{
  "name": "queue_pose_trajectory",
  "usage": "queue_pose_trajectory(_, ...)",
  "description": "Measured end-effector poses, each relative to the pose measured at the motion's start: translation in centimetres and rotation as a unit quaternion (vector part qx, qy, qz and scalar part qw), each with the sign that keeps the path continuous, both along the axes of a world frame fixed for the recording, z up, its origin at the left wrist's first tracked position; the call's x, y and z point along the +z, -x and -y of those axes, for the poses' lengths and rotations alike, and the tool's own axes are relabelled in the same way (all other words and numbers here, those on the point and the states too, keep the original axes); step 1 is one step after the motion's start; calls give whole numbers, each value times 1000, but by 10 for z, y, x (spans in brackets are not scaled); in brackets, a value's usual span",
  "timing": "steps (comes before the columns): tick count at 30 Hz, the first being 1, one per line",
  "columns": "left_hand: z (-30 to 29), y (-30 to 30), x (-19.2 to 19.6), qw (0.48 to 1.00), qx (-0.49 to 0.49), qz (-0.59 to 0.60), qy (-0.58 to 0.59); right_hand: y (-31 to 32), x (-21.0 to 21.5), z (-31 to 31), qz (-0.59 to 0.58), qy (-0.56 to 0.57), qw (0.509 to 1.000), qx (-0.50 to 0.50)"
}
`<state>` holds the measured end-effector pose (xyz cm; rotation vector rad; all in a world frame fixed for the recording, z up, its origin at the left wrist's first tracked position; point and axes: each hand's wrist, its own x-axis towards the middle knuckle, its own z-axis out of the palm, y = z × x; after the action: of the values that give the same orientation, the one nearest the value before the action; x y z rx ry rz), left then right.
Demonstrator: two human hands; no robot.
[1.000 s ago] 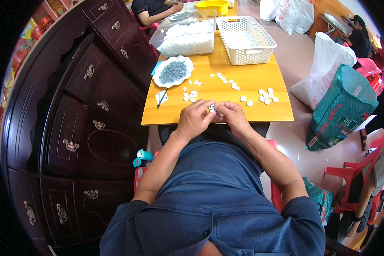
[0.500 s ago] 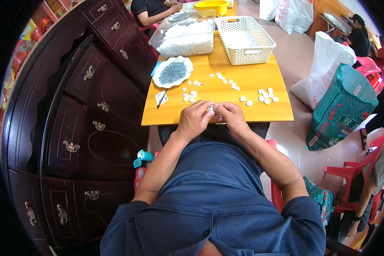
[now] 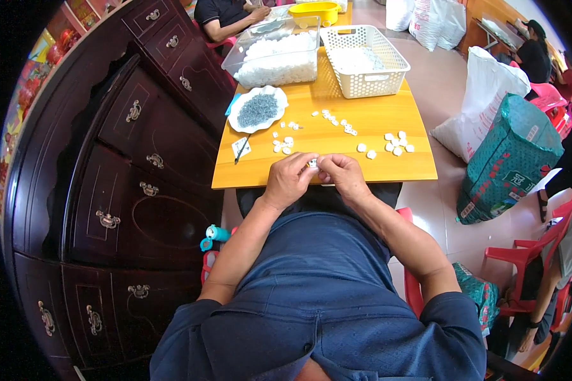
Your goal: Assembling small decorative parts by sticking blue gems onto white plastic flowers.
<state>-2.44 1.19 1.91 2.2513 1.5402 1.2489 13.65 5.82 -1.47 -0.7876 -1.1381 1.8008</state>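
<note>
Both my hands meet at the table's near edge around a small white plastic piece (image 3: 313, 163) with dark spots. My left hand (image 3: 288, 178) pinches it from the left, thumb and forefinger closed. From the other side my right hand (image 3: 342, 176) grips it between closed fingertips, which hide much of it. Just beyond lie small white parts (image 3: 287, 141) and a row of little white pieces (image 3: 348, 127). To the right several rounded white pieces (image 3: 398, 142) sit in a loose group. A scalloped white dish (image 3: 279, 97) holds many small dark grey parts (image 3: 258, 110).
On the wooden table (image 3: 388, 173) stand a clear bin (image 3: 232, 61) of white parts and a cream basket (image 3: 374, 86). A dark pen-like tool (image 3: 241, 150) lies on a small card. Dark drawers (image 3: 159, 216) flank the left; a green bag (image 3: 508, 165) stands right. Another person sits at the far left.
My hands stay together at almost the same spot. The piece between my fingertips is turned slightly and shows less of its dark spots.
</note>
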Motion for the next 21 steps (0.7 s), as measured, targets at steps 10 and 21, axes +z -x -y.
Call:
queue_pose_trajectory(10, -1, 0, 0, 1000, -3, 18, -10, 1, 0, 1, 14, -6, 1000, -8)
queue_pose_trajectory(21, -2, 0, -5, 996, 12, 83, 20, 2, -2, 1, 10, 2, 1000, -11)
